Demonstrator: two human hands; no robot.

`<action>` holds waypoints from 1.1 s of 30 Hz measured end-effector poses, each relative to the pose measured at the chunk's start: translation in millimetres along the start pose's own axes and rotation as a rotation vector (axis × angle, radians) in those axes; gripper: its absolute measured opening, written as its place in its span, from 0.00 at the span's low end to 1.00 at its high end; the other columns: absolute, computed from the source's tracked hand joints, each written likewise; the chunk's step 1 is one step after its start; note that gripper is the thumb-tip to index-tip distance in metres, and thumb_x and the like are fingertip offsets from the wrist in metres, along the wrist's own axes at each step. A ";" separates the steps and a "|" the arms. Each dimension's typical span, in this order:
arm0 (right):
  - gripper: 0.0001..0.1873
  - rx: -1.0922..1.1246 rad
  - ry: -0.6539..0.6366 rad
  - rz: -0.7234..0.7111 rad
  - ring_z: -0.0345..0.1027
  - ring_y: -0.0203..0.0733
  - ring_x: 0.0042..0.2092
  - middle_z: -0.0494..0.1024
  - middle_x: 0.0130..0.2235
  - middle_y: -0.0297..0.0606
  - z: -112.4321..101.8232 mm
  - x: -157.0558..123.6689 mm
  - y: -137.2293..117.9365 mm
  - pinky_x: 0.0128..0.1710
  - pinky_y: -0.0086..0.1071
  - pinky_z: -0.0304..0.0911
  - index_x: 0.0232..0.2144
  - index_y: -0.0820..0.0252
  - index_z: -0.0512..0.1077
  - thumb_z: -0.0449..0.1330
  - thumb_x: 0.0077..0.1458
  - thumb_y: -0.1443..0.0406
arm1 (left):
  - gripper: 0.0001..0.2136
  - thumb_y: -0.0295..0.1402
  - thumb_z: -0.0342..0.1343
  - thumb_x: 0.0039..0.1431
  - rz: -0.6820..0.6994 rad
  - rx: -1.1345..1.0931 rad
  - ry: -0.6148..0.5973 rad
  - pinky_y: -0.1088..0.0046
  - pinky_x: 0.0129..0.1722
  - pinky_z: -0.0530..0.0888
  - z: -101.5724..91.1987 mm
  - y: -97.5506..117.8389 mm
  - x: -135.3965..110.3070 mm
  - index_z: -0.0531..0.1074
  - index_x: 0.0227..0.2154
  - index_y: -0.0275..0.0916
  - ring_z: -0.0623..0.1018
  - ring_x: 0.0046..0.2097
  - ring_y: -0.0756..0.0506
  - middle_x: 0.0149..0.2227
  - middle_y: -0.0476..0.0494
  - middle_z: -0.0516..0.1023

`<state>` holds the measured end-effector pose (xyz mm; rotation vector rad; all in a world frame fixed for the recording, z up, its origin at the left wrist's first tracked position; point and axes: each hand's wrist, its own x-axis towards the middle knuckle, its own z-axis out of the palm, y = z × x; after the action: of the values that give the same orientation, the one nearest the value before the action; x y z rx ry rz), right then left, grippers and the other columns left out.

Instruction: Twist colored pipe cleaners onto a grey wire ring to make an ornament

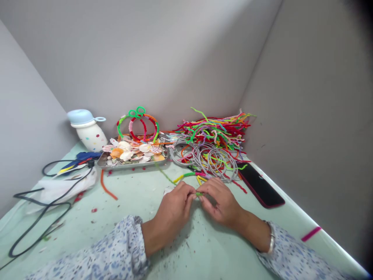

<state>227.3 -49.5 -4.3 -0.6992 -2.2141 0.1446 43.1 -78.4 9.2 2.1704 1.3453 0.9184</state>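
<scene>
Head view, from the left: a black cable and a plastic bag lie on the bench, with a white bottle far behind them. Next comes a metal tray heaped with shells, multicoloured rings standing at its far side; a short orange strand lies just nearer. In the middle, the left hand has its thumb and index finger pinched together at the left end of a green strand; the right hand pinches it from the right, fingers closed to a narrow grip. Only a sliver shows between the fingertips, near side of the bench. It should be very light and soft outside, probably bendable enough to hold a twist and hardly slippery or fragile; fingertip pinches near the working end, 1 per hand, seem the right hold. It looks fuzzy, thin and leaf green, and a paler green length runs from the tray's edge toward the left hand, though I cannot tell whether they join. Farther right are grey wire coils, a pile of colourful fuzzy strands beyond them, a dark phone and, nearest, a magenta strip.
</scene>
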 end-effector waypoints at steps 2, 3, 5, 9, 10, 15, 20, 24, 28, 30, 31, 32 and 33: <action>0.07 0.006 0.014 -0.002 0.64 0.43 0.36 0.74 0.33 0.38 0.2 -0.7 0.1 0.38 0.40 0.58 0.39 0.58 0.67 0.54 0.56 0.70 | 0.07 0.28 0.47 0.63 0.009 0.006 0.007 0.71 0.36 0.69 0.0 -0.4 -0.2 0.70 0.34 0.39 0.72 0.35 0.47 0.34 0.46 0.73; 0.07 0.005 0.022 -0.003 0.64 0.43 0.35 0.74 0.32 0.38 0.4 -0.9 0.2 0.37 0.39 0.58 0.38 0.58 0.67 0.54 0.56 0.70 | 0.07 0.28 0.47 0.63 0.015 0.005 0.010 0.71 0.36 0.69 -0.2 -0.4 -0.3 0.70 0.35 0.39 0.72 0.35 0.47 0.34 0.46 0.73; 0.06 0.001 0.038 -0.006 0.64 0.43 0.35 0.74 0.32 0.38 0.8 -0.9 0.3 0.37 0.39 0.58 0.37 0.58 0.67 0.54 0.56 0.70 | 0.06 0.27 0.47 0.63 0.025 0.000 0.013 0.72 0.36 0.69 -1.0 -0.2 -0.4 0.70 0.35 0.39 0.72 0.35 0.47 0.35 0.46 0.73; 0.05 -0.005 0.052 -0.002 0.63 0.43 0.34 0.74 0.31 0.38 1.1 0.0 0.0 0.36 0.39 0.58 0.36 0.58 0.67 0.53 0.57 0.70 | 0.06 0.27 0.48 0.63 0.024 -0.015 0.006 0.72 0.37 0.69 -2.1 0.5 -0.2 0.69 0.35 0.39 0.72 0.36 0.47 0.37 0.46 0.72; 0.05 -0.007 0.053 0.000 0.63 0.43 0.34 0.73 0.31 0.37 1.0 0.2 0.0 0.36 0.39 0.58 0.36 0.57 0.67 0.53 0.57 0.70 | 0.06 0.26 0.48 0.62 0.026 -0.022 0.007 0.72 0.37 0.69 -2.0 0.4 0.0 0.69 0.35 0.40 0.72 0.37 0.47 0.37 0.45 0.72; 0.05 -0.002 0.066 0.010 0.63 0.43 0.34 0.72 0.30 0.37 1.1 0.3 0.9 0.35 0.38 0.58 0.36 0.57 0.66 0.52 0.58 0.70 | 0.07 0.25 0.48 0.61 0.047 -0.050 0.004 0.70 0.38 0.69 -0.3 -1.2 0.8 0.68 0.37 0.40 0.73 0.38 0.46 0.37 0.45 0.73; 0.05 0.022 0.040 0.017 0.62 0.43 0.35 0.72 0.32 0.38 2.0 -0.7 1.8 0.37 0.39 0.58 0.37 0.57 0.65 0.52 0.58 0.70 | 0.09 0.22 0.46 0.60 0.063 -0.050 0.020 0.70 0.40 0.69 -1.4 0.6 -0.1 0.68 0.37 0.39 0.72 0.40 0.46 0.39 0.44 0.71; 0.06 0.045 0.032 0.018 0.62 0.43 0.35 0.72 0.32 0.37 1.7 -1.7 2.2 0.37 0.39 0.58 0.38 0.57 0.65 0.52 0.58 0.70 | 0.08 0.23 0.46 0.60 0.052 -0.051 0.002 0.71 0.37 0.68 -1.6 0.6 -0.1 0.67 0.37 0.40 0.72 0.37 0.47 0.36 0.46 0.72; 0.06 0.061 0.027 0.037 0.63 0.43 0.35 0.72 0.33 0.38 0.4 -1.8 2.0 0.37 0.39 0.58 0.38 0.57 0.66 0.53 0.58 0.70 | 0.06 0.26 0.47 0.62 -0.020 -0.047 -0.017 0.72 0.34 0.67 -0.7 -0.6 0.0 0.67 0.39 0.41 0.72 0.32 0.48 0.34 0.48 0.74; 0.07 0.071 0.022 0.031 0.64 0.43 0.35 0.73 0.33 0.37 -0.2 -1.0 1.4 0.37 0.39 0.59 0.39 0.57 0.67 0.53 0.57 0.70 | 0.06 0.27 0.47 0.62 -0.027 -0.052 -0.021 0.72 0.33 0.67 -0.6 -0.5 -0.4 0.67 0.39 0.41 0.72 0.32 0.48 0.34 0.49 0.74; 0.07 0.073 0.023 0.025 0.64 0.43 0.35 0.73 0.33 0.37 -0.5 -0.4 1.0 0.37 0.39 0.59 0.39 0.57 0.67 0.53 0.57 0.70 | 0.06 0.27 0.47 0.62 -0.026 -0.056 -0.011 0.72 0.33 0.67 -0.8 0.0 -0.7 0.67 0.40 0.41 0.71 0.31 0.48 0.34 0.48 0.73; 0.07 0.072 0.026 0.026 0.64 0.42 0.35 0.73 0.33 0.37 -0.8 0.2 0.5 0.37 0.38 0.59 0.39 0.57 0.67 0.53 0.58 0.70 | 0.07 0.27 0.48 0.62 -0.025 -0.062 0.011 0.72 0.33 0.67 -1.0 0.7 -1.1 0.66 0.41 0.41 0.71 0.31 0.48 0.35 0.48 0.73; 0.07 0.068 0.038 0.032 0.64 0.42 0.34 0.72 0.32 0.36 -1.0 0.7 0.1 0.37 0.38 0.59 0.38 0.57 0.67 0.52 0.58 0.70 | 0.08 0.27 0.49 0.61 -0.022 -0.070 0.049 0.72 0.32 0.67 -1.4 1.7 -1.5 0.65 0.43 0.40 0.71 0.31 0.49 0.37 0.46 0.72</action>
<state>227.7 -49.1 -3.2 -0.6943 -2.1527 0.2199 42.7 -80.5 10.8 2.0893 1.3364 1.0010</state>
